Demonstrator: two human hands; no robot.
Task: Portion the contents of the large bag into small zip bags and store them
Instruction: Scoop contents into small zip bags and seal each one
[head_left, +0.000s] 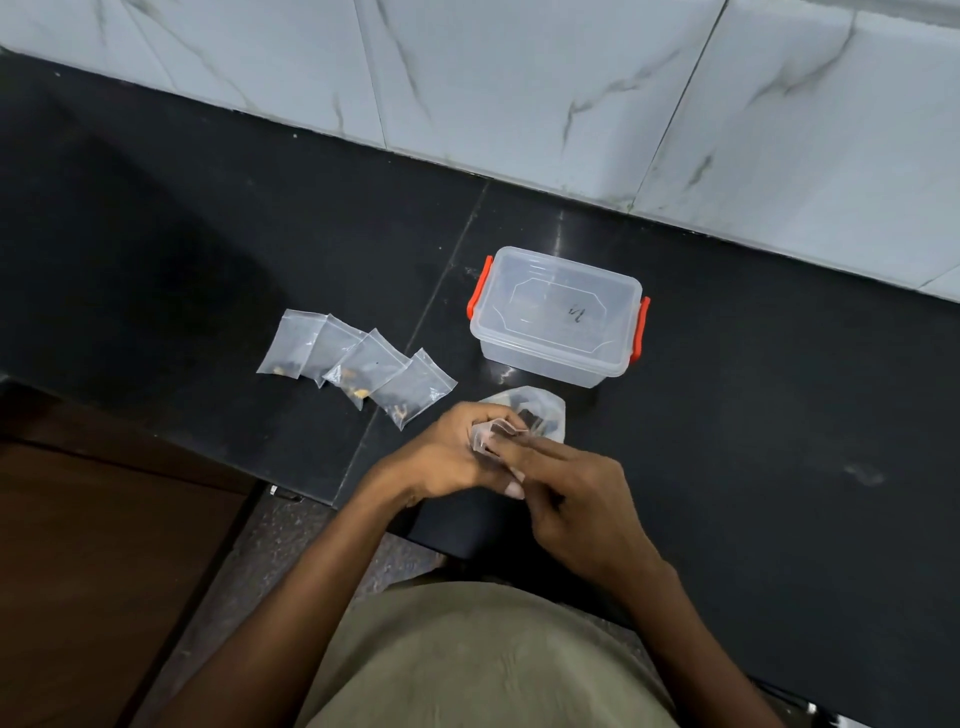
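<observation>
**Two hands working one small zip bag**

I am seeing both hands meeting over the near edge of the black counter (727, 415). The left hand (447, 457) is curling its fingers round a small zip bag (485, 436), and the right hand (566, 499) is pinching the same bag with extended fingertips. Just beyond them, the large bag (540, 410) is lying open on the counter, dark contents showing. Farther left, four filled zip bags (358, 364) are lying overlapped in a row. Behind, a clear lidded container (556, 317) with orange clips is standing near the tiled wall (519, 78).
</observation>
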